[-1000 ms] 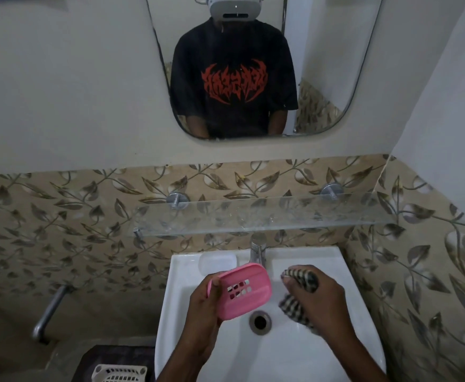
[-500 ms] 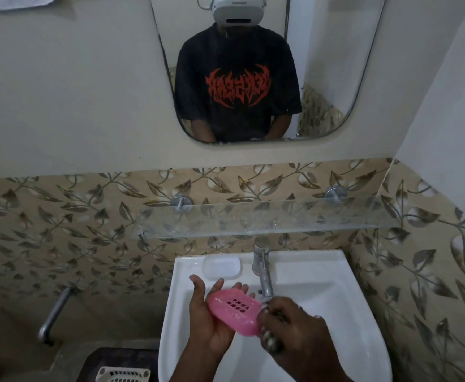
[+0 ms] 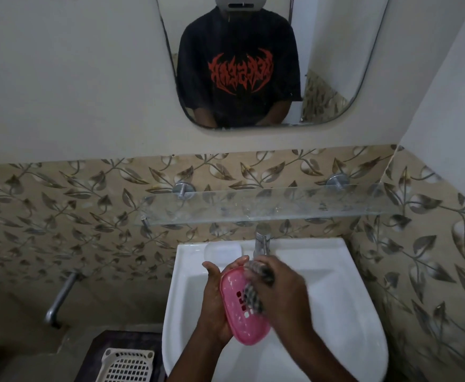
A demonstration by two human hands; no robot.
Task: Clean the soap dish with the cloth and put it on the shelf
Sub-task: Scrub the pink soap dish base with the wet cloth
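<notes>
Left hand [image 3: 213, 307], head view: cupped beneath the pink soap dish [image 3: 234, 321], fingertips [image 3: 239, 261] showing past its far end, thumb up beside the left rim. Right hand [image 3: 281, 290]: closed round a bunched checked cloth [image 3: 253, 299], pressing it into the hollow of the dish over the drain slots; blurred, finger detail unreadable.

Dish held above the basin of the white sink [image 3: 350, 274], just short of the tap [image 3: 261, 242], touching neither. Long axis running away from the body, near end swung slightly right, hollow side tilted toward the right hand. Oval, glossy plastic, small rectangular slots in the floor, several hidden by the cloth; remaining dirt or wetness not discernible.

Glass shelf [image 3: 308, 208] on metal studs, above and beyond both hands, directly over the tap. Judged stage: wiping under way, placing not yet done. Left hand already the carrier and the likelier one to place; probably needs a lift up and forward, with the long axis turned along the shelf edge.

Also present: mirror [image 3: 336, 51] above, white basket [image 3: 126, 365] at lower left.
</notes>
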